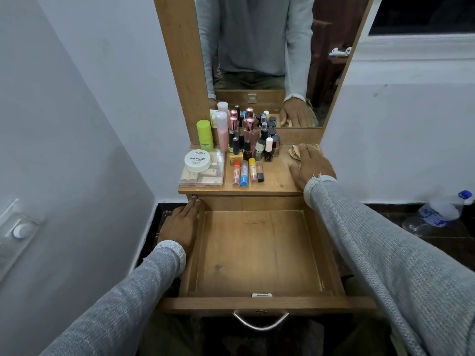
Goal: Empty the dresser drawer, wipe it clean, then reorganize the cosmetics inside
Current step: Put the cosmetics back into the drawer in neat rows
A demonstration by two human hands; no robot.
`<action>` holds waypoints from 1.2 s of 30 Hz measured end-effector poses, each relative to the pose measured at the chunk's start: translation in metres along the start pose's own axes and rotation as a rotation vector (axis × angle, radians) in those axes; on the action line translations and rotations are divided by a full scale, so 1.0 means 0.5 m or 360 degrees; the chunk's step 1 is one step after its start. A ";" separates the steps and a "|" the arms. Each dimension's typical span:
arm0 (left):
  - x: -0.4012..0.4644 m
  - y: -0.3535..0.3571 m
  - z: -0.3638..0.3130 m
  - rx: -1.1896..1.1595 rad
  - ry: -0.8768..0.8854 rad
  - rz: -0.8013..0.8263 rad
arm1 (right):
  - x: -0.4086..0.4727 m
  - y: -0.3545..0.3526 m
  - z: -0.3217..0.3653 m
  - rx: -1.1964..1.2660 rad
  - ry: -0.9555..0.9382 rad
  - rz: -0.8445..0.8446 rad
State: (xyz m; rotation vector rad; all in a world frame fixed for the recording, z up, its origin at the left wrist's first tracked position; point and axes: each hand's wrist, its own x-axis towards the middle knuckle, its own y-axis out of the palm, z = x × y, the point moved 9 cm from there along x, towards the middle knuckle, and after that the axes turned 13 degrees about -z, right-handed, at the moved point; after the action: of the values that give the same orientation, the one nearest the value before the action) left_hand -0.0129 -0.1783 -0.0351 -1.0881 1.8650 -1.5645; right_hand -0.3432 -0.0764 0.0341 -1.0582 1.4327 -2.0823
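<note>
The wooden drawer (pixel 259 253) is pulled out and holds nothing. My left hand (pixel 180 224) rests flat on the drawer's left side wall, fingers straight. My right hand (pixel 309 165) lies on the dresser top (pixel 275 179), fingers extended over a patterned brown cloth (pixel 295 151) at the back right. The cosmetics stand on the dresser top's left half: a green bottle (pixel 204 134), a pink bottle (pixel 222 129), several nail polish bottles (pixel 253 147), lip balm tubes (pixel 244 173), and a white nail polish remover tub (pixel 197 160) on a clear plastic case (pixel 201 176).
A mirror (pixel 262 60) rises behind the dresser top and reflects my torso and hand. A plastic spray bottle (pixel 439 211) lies on the dark floor to the right. A wall switch (pixel 18 229) is at the left. The drawer's metal handle (pixel 261 321) faces me.
</note>
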 end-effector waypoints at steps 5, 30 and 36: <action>-0.003 -0.001 -0.001 0.0023 0.0026 0.0031 | 0.001 -0.002 0.000 0.0002 -0.0005 -0.0036; 0.044 -0.194 -0.099 -0.0085 0.0213 -0.0492 | 0.056 -0.186 0.132 0.0270 -0.0315 -0.0541; 0.142 -0.279 -0.176 -0.0258 0.0087 -0.0674 | 0.066 -0.175 0.269 0.0274 -0.0571 -0.0315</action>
State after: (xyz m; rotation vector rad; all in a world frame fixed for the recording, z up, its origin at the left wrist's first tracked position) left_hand -0.0839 -0.1890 0.1296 -1.6124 1.9111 -1.6992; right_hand -0.2528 -0.1469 0.1513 -1.4600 0.9923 -1.9724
